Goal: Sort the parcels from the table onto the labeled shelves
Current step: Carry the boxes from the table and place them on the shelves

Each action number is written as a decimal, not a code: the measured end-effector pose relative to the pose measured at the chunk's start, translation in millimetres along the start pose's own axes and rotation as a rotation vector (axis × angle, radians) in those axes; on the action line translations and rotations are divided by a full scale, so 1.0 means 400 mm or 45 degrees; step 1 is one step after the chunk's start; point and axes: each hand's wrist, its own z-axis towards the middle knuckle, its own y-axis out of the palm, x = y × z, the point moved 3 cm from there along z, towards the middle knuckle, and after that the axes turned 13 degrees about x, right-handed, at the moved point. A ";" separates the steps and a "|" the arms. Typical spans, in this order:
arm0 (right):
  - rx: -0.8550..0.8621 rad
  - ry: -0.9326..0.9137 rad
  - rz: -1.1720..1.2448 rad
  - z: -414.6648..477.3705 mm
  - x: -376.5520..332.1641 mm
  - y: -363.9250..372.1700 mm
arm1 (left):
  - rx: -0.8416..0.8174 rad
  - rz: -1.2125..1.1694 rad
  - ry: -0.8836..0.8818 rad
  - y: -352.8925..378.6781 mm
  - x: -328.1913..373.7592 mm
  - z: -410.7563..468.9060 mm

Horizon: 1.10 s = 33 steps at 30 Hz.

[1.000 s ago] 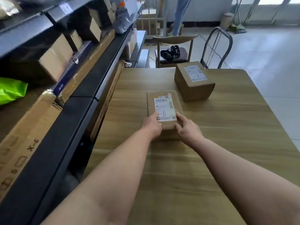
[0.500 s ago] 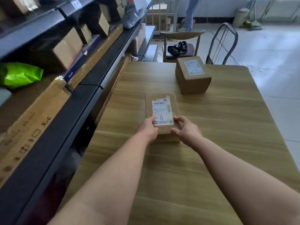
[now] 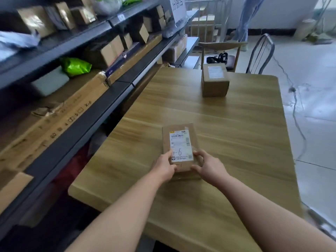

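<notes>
A small flat cardboard parcel [image 3: 179, 140] with a white label, handwritten "-6", is in both my hands over the wooden table [image 3: 245, 135]. My left hand [image 3: 164, 166] grips its near left corner, thumb on the label. My right hand [image 3: 209, 166] grips its near right corner. The parcel's near end looks lifted slightly off the table. A second, cube-shaped cardboard parcel [image 3: 214, 81] with a white label stands at the far side of the table. The dark metal shelves [image 3: 91, 113] run along the left.
The shelves hold several cardboard boxes, a long flat carton marked "X-6" [image 3: 60, 120] and a green bag [image 3: 76, 66]. Behind the table stand a wooden chair [image 3: 221, 50] with black items on it and a metal chair [image 3: 261, 51]. A person's legs [image 3: 245, 20] show at the back.
The parcel has come nearer to me, still held in both hands. The view has pulled back and turned left, so more of the shelves and the table's near edge show.
</notes>
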 end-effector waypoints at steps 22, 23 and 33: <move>-0.151 -0.018 0.173 -0.163 0.038 0.067 | -0.084 -0.288 -0.120 0.042 -0.116 -0.164; -0.153 -0.009 0.174 -0.161 0.040 0.068 | -0.092 -0.279 -0.112 0.046 -0.123 -0.157; -0.133 -0.009 0.184 -0.140 0.048 0.078 | -0.100 -0.489 -0.259 0.051 -0.100 -0.148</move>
